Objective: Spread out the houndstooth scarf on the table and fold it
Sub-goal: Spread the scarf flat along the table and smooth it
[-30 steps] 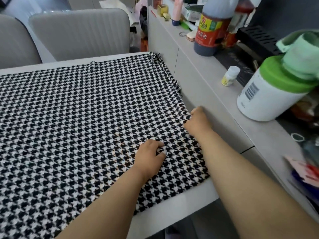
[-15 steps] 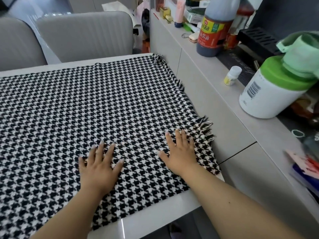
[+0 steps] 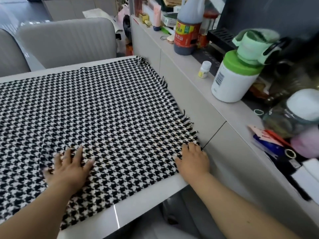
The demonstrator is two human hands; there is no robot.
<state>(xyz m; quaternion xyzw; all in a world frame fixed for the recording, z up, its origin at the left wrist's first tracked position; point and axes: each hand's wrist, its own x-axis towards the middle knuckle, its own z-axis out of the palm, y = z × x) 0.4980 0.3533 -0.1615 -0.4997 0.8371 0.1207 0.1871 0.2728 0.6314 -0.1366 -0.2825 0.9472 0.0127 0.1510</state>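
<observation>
Black-and-white houndstooth woven scarf (image 3: 96, 109) lies spread flat over the glossy white table (image 3: 107, 221), its fringed end along the table's right edge beside a long beige cabinet counter (image 3: 195, 94). The left hand (image 3: 69, 167) rests palm down on the cloth near the front edge, fingers straight and splayed. The right hand (image 3: 193, 161) lies flat on the scarf's near right corner, fingers extended, holding nothing. On the counter stand a dark soy sauce bottle with a red label (image 3: 187, 31), a small white pill bottle (image 3: 204, 69) and a white tub with a green lid (image 3: 233, 80). Grey padded chairs (image 3: 69, 40) stand behind the table.
</observation>
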